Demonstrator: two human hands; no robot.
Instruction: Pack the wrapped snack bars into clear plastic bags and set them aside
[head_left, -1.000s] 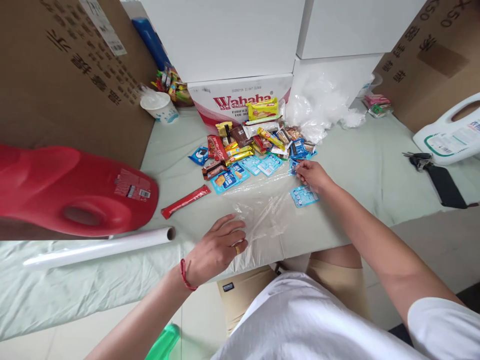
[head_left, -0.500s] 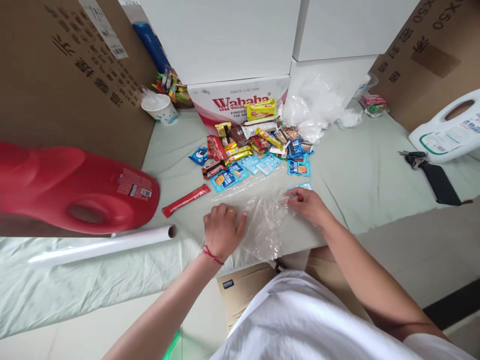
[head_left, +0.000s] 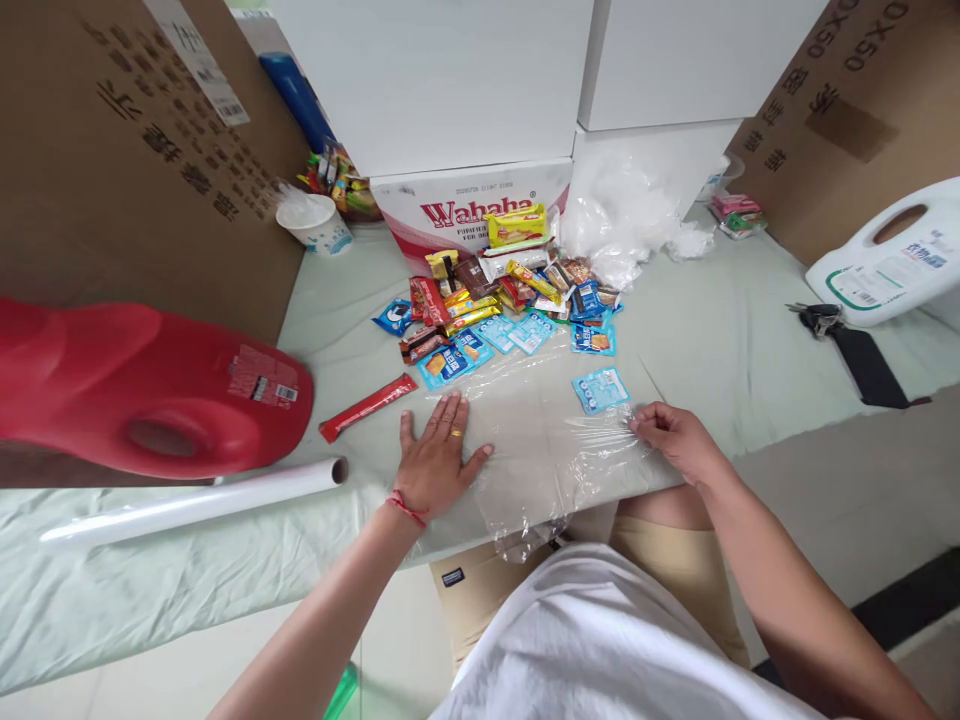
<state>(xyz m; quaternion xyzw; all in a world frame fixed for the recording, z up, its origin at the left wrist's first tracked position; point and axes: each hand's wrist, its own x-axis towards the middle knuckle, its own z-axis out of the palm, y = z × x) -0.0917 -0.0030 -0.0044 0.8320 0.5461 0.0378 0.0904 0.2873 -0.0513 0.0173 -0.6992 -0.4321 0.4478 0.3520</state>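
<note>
Clear film [head_left: 544, 440]: thin, glossy, creased.
My left hand [head_left: 435, 460] lies flat, spread; right hand [head_left: 671, 437] pinches the film's edge. Film's left boundary hard to make out.

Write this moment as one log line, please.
left hand: spread flat | right hand: pinching clear film | snack packets: heaped beyond film

Clear film [head_left: 536, 470]: glossy, wrinkled plastic. Table cover [head_left: 697, 340]: matt, creased. Red jug [head_left: 165, 385]: smooth plastic.

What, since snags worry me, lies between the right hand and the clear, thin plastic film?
Nothing visible: the right hand pinches the film at its edge. The flat, light-blue, rectangular packet lies nearby, not between.
</note>
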